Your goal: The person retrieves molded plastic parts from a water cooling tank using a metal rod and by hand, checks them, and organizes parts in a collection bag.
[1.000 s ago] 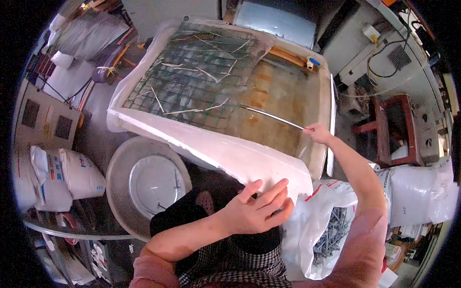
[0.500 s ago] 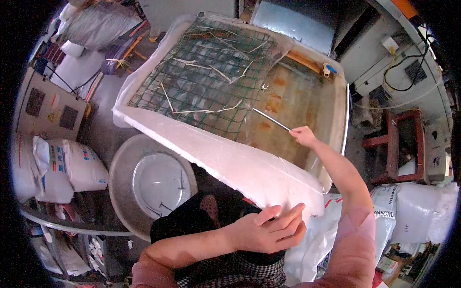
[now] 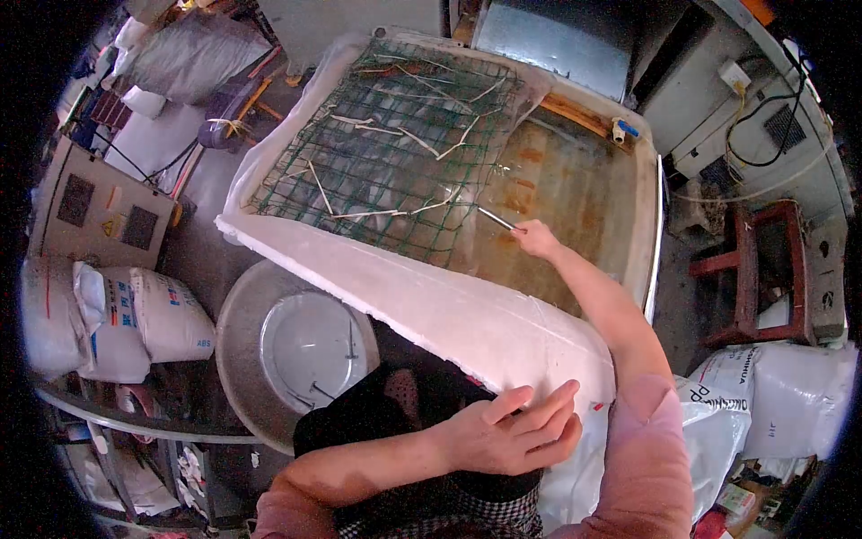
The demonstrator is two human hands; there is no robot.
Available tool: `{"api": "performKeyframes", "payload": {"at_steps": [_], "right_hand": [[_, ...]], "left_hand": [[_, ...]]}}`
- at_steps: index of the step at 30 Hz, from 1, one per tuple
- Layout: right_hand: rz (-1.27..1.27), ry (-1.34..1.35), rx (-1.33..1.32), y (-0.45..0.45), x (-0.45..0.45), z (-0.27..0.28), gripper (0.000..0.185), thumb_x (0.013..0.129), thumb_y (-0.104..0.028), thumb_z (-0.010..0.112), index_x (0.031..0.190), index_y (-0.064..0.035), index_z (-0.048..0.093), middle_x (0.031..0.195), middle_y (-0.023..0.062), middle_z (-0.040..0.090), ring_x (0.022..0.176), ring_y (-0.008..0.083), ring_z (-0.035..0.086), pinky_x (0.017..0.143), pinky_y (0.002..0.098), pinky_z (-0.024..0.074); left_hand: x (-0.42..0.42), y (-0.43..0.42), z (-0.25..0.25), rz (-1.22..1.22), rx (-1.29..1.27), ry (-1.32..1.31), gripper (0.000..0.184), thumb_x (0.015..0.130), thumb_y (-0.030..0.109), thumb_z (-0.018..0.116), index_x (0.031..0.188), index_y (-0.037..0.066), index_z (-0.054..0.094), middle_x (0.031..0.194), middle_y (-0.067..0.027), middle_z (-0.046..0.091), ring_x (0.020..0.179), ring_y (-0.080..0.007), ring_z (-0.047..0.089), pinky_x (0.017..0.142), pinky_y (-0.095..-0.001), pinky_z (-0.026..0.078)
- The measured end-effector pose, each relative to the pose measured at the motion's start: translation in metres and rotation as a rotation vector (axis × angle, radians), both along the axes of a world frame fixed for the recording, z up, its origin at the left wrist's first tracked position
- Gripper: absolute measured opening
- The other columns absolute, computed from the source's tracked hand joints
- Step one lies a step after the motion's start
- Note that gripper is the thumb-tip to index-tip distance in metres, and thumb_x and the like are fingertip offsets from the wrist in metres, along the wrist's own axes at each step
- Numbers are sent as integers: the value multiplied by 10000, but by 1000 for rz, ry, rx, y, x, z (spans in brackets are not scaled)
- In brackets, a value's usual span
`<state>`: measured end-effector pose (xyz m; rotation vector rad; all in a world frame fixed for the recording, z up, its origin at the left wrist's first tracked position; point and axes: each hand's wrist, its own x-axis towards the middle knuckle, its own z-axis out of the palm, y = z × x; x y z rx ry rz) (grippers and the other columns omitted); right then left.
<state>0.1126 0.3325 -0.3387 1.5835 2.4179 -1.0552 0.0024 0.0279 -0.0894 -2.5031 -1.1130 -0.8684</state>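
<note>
My right hand point(image 3: 537, 239) is closed around the near end of a slim metal rod point(image 3: 496, 218). The rod points left over the water, its far tip close to the edge of the green net point(image 3: 386, 153). Whether anything continues past that tip I cannot tell. The net lies across the left part of a wide, pale tank point(image 3: 648, 162) with brownish water point(image 3: 575, 193). My left hand point(image 3: 516, 431) is held low, near the right end of the white foam-like slab point(image 3: 422, 292) along the tank's front. Its fingers are apart and hold nothing.
Left of my legs stands a round tub point(image 3: 238, 314) with a basin point(image 3: 310, 341) and thin bars inside. Filled sacks point(image 3: 171, 314) rest at the left, more sacks point(image 3: 795, 395) at the right. A blue-handled valve point(image 3: 624, 128) sits at the tank's back right, near a red-brown frame point(image 3: 745, 260).
My right hand has moved left and slightly up, bringing the rod's tip to the net's edge, and less of the rod shows. My left hand keeps nearly the same pose.
</note>
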Motion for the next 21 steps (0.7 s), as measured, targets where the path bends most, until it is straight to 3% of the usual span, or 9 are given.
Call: {"api": "performKeyframes", "payload": {"at_steps": [4, 6, 8, 10, 12, 16, 21], "right_hand": [[49, 69, 83, -4, 10, 10, 222, 868, -252, 561, 1000, -88, 628, 860, 194, 624, 779, 320, 604, 695, 387, 475], [41, 1, 128, -5, 31, 30, 228, 881, -250, 518, 1040, -125, 623, 923, 187, 635, 867, 367, 612, 750, 451, 480], [59, -20, 141, -8, 59, 60, 225, 879, -252, 527, 1046, -144, 633, 952, 183, 634, 878, 354, 615, 767, 444, 483], [-95, -122, -24, -13, 81, 110, 245, 870, -270, 550, 1053, -134, 642, 967, 177, 634, 899, 338, 617, 794, 423, 482], [30, -73, 184, -4, 130, 111, 267, 866, -279, 568, 1055, -106, 642, 960, 183, 632, 908, 326, 617, 802, 401, 475], [-47, -107, 154, -14, 178, 156, 280, 865, -243, 581, 1072, -61, 631, 957, 190, 640, 910, 326, 618, 814, 376, 468], [-151, -45, 219, -29, 195, 131, 282, 874, -229, 580, 1118, -93, 622, 943, 197, 645, 843, 331, 631, 781, 374, 480]], "left_hand": [[-1, 2, 3, 14, -2, -13, 165, 849, 239, 475, 993, 173, 524, 1011, 18, 556, 1200, -133, 469, 998, -415, 209], [-1, 2, 5, 24, -2, -23, 162, 847, 239, 477, 988, 173, 523, 1015, 16, 553, 1195, -133, 472, 998, -411, 213], [-2, 0, 6, 16, -3, -26, 164, 846, 233, 479, 991, 169, 524, 1025, 11, 553, 1194, -132, 471, 997, -413, 218], [-3, -2, 4, 8, -17, -37, 169, 843, 231, 484, 994, 167, 524, 1030, 9, 553, 1195, -133, 470, 995, -410, 224], [-4, -2, 5, -7, -28, -39, 174, 840, 230, 490, 997, 165, 523, 1035, 7, 553, 1197, -135, 469, 994, -408, 230], [-5, -3, 6, -7, -25, -35, 185, 837, 228, 503, 1006, 155, 522, 1044, -2, 550, 1202, -152, 466, 981, -397, 259], [-7, -4, 7, -22, -25, -42, 182, 842, 221, 505, 1006, 145, 523, 1037, -7, 547, 1201, -160, 468, 963, -385, 280]]}}
